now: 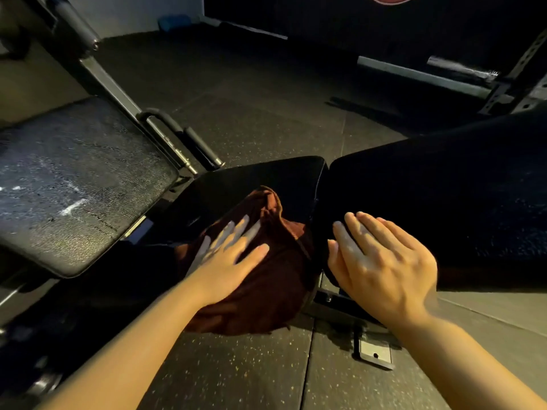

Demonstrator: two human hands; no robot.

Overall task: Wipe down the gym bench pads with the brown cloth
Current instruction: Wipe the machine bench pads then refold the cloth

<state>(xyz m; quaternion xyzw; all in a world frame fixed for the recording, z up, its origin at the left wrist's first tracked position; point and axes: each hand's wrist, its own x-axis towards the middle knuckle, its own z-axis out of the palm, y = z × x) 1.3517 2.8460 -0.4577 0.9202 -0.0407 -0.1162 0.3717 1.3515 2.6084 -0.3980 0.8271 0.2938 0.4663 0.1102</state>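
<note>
The brown cloth [266,279] lies bunched on the small black seat pad [266,179] of the gym bench, its lower part hanging over the pad's near edge. My left hand [228,255] presses flat on the cloth with straight, spread fingers. My right hand [381,261] rests flat on the near corner of the long black back pad [444,187], fingers straight and together. A narrow gap separates the two pads.
A second worn, scuffed pad [74,184] on a metal frame with a handle [180,137] stands to the left. The bench's steel foot plate [374,353] sits on the speckled rubber floor [236,374]. A rack upright with a barbell sleeve [461,68] stands far right.
</note>
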